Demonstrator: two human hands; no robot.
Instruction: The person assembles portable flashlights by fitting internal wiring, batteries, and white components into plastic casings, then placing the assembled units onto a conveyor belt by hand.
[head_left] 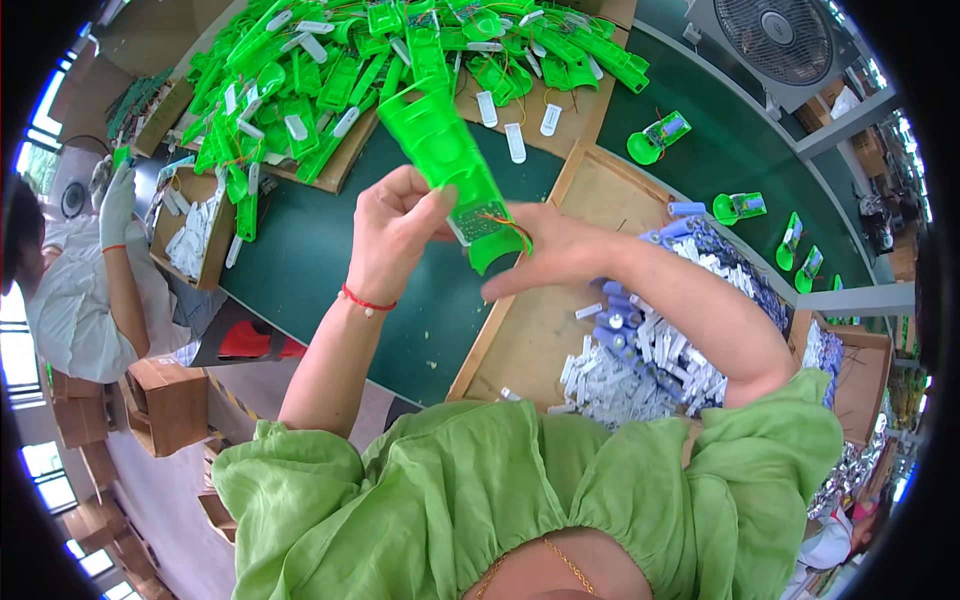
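A long bright green plastic housing [445,150] is held up in front of me, tilted, its hollow inside facing me. A small circuit board [478,222] with red and orange wires sits in its lower part. My left hand [392,228] pinches the housing's left edge between thumb and fingers. My right hand [565,245] is closed around the rounded lower end, its fingers partly hidden behind it. Something dark shows by the right thumb, too little of it to name.
Green housings [330,80] with white pieces and wires are heaped at the far side. A wooden tray [475,340] holds white plastic parts [650,350] and blue-purple cylinders [615,318]. Several assembled green units [660,137] lie right, near a fan [775,35]. A gloved co-worker [90,260] sits left.
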